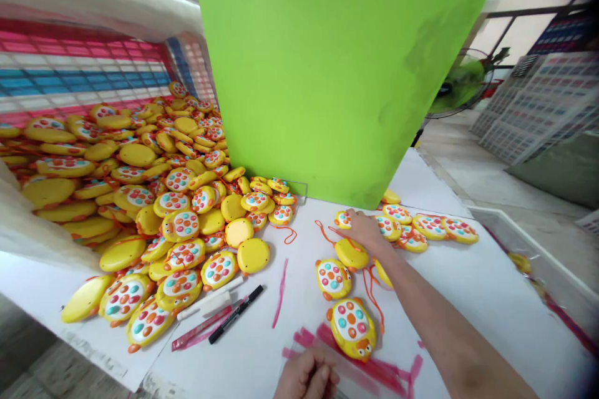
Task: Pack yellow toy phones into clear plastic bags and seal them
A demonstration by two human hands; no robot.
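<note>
At the far middle of the table, my right hand [364,229] reaches out with its fingers closed round the edge of a yellow turtle-shaped toy [343,219], whose back has coloured dots on white. Just below that hand lies a toy with its plain yellow side up [350,254]. Two dotted toys, one upper [332,278] and one lower [352,328], lie between my hands. At the bottom edge my left hand [309,376] has its fingers curled together. A clear plastic sheet [349,380] over pink marks is beside it; what the fingers hold is hidden.
A large heap of similar toys [140,156] fills the left side. Markers, including a black one [236,314], lie before it. A green board [346,75] stands at the back. More toys [430,225] lie right, near the table edge. Beyond stands a fan [463,84].
</note>
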